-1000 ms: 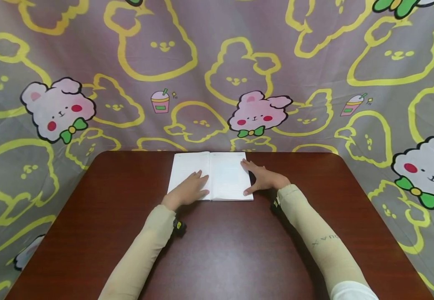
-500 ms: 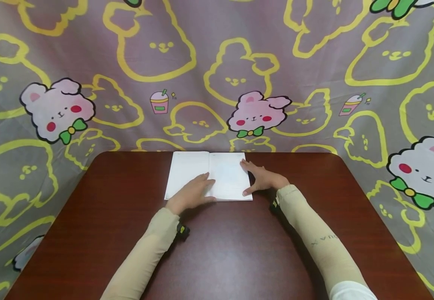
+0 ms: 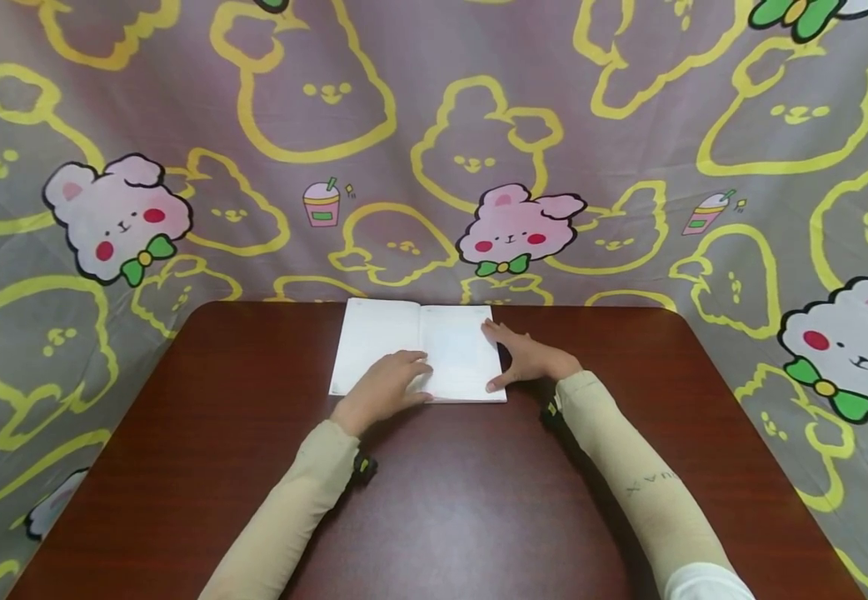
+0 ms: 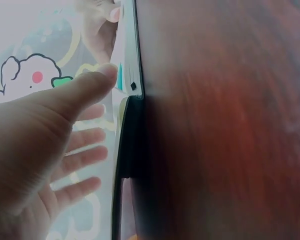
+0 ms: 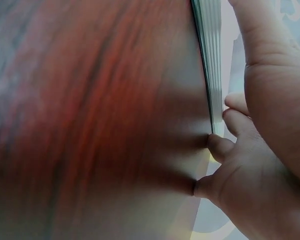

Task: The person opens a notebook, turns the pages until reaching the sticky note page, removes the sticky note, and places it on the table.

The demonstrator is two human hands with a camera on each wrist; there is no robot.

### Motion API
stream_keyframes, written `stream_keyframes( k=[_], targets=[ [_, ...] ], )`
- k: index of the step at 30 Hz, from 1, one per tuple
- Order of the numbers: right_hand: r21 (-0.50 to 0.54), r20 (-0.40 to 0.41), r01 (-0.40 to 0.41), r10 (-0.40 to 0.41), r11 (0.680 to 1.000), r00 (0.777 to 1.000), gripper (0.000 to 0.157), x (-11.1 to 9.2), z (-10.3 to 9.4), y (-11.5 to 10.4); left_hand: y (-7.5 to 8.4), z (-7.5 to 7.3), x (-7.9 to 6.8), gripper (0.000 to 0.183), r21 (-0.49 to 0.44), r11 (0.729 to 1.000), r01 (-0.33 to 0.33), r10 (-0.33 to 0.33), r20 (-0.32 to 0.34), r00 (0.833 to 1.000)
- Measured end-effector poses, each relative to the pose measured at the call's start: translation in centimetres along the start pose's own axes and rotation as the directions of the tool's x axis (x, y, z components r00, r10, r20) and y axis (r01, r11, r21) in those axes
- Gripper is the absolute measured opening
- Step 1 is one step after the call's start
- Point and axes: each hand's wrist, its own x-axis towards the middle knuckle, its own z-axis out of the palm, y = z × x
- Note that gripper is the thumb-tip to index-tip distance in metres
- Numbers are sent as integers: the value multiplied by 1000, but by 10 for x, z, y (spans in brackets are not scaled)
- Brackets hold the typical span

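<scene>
An open notebook (image 3: 374, 333) with white pages lies at the far side of the table. My left hand (image 3: 383, 387) is over the lower part of its left page, fingertips near the centre fold. In the left wrist view its thumb (image 4: 92, 87) stretches along the bottom edge by the spine, and the other fingers are spread over the page side. My right hand (image 3: 530, 357) rests at the notebook's right edge, thumb at the lower corner and fingers higher up. In the right wrist view, fingertips (image 5: 221, 146) touch the page stack (image 5: 212, 65) and the tabletop.
The dark reddish-brown table (image 3: 434, 500) extends in front of the notebook and to both sides. A curtain (image 3: 404, 150) printed with cartoon animals hangs behind and at the sides. Both forearms reach in over the front edge.
My left hand has slid slightly to the right, toward the fold. The left page's outer edge has shifted a little left and its top corner sits higher. The right hand has stayed put.
</scene>
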Motion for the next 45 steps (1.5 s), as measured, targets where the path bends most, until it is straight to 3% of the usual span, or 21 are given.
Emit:
stream_keyframes(
  k=[6,13,26,30,35,40,45],
  targets=[
    [-8,-20,40,-40,999,999,130,-2,-2,3,5,-3,2,23,84,993,-81,84,-31,996],
    [12,-25,50,-50,999,998,133,-5,-3,7,7,-4,1,14,95,991,-90,91,-4,996],
    [22,-37,34,-33,999,999,132,-9,-3,11,6,-3,-5,16,141,986,-92,103,-70,992],
    [28,-41,39,-38,999,998,129,-9,-2,8,7,-1,-6,16,119,991,-57,69,-95,993],
    [50,-39,61,-59,997,997,127,-9,-1,5,13,0,-5,10,22,998,57,-54,-101,993],
    [22,-30,65,-65,998,997,125,-9,-1,5,18,-1,-4,7,-81,987,139,-148,-129,980],
    [7,-22,39,-39,999,999,125,-9,-1,4,19,-2,-5,7,-120,973,198,-214,-144,966]
  ],
)
